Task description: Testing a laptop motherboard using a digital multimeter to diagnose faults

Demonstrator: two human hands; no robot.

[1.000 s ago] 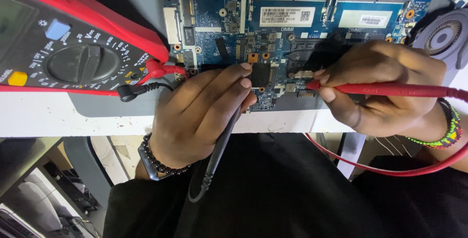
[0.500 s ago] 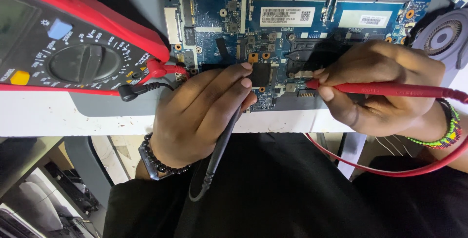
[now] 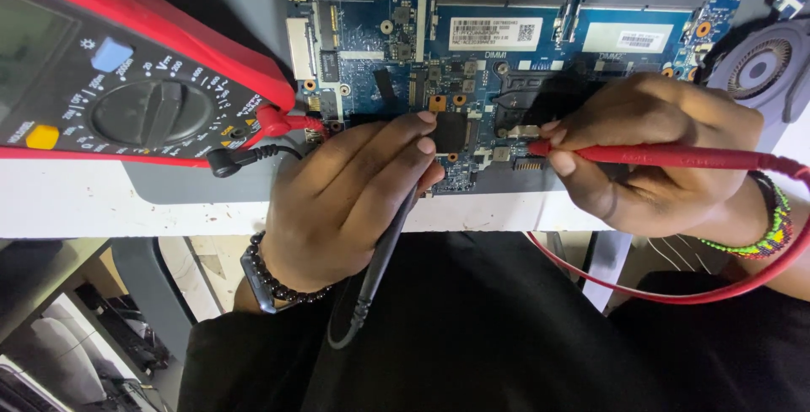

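Gripping black probe, left hand hides its tip | right hand pinches red probe | circuit board partly covered

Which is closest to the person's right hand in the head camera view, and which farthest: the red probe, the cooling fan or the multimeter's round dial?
1. Red probe: pinched in the right hand itself, its tip down on the blue circuit board.
2. Cooling fan: just above and right of that hand, at the board's right end.
3. Multimeter dial: far left, beyond the left hand.
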